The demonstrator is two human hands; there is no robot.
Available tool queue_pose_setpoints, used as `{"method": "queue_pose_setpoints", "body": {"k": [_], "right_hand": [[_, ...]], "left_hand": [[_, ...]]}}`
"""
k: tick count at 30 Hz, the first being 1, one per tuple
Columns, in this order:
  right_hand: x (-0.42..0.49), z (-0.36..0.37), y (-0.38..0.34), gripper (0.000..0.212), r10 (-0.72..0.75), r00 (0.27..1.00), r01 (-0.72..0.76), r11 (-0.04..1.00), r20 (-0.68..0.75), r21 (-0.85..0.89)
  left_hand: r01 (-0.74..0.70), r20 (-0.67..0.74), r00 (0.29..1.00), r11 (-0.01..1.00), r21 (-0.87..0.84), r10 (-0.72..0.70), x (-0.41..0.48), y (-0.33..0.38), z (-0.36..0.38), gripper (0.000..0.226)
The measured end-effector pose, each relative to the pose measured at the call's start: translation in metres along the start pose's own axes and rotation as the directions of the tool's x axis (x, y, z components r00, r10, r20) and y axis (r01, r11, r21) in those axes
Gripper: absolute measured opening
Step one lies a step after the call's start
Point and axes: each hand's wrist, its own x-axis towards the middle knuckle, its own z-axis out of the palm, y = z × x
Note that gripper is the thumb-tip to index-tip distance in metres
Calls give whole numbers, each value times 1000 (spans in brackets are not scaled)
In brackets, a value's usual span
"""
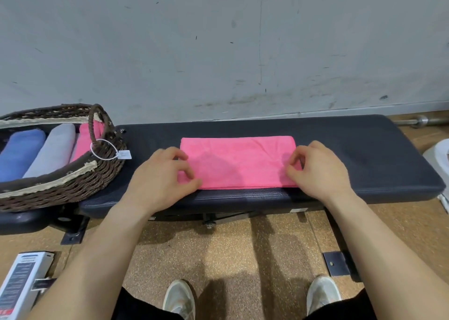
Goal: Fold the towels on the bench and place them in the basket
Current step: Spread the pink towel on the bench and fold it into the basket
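I'm apparently pinching, with left hand point(167, 173) and right hand point(315, 171), both ends of the half-folded pink towel point(240, 159); three towels point(36, 154) are lying in the basket point(73, 186).

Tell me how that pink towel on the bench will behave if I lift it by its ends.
Likely floppy: the pink towel lies thin and flat on the bench, so its middle would probably sag between the left hand and right hand. Probably light, being thin cloth. Its folded layers may slide apart unless pinched.
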Motion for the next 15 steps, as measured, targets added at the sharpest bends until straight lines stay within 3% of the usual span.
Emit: {"method": "queue_pose_setpoints", "body": {"k": [2, 4, 8, 12, 15], "right_hand": [[6, 8, -18, 13, -83, 993, 85, 996, -82, 17], [13, 20, -37, 27, -189, 978, 192, 981, -84, 26], [28, 53, -60, 57, -270, 955, 269, 963, 122, 28], [32, 71, -52, 64, -233, 933, 259, 964, 274, -65], [33, 67, -34, 71, -157, 940, 209, 967, 302, -147]], "left_hand": [[-33, -125, 992, 998, -51, 27, 12, 22, 1, 21], [-59, -141, 989, 997, -52, 51, 30, 46, 13, 29], [-69, 46, 997, 997, 46, 66, 60, 75, 55, 51], [-30, 161, 987, 987, 155, 5, 73, 60, 74, 61], [10, 180, 982, 980, 201, -47, 72, 41, 74, 69]]}}
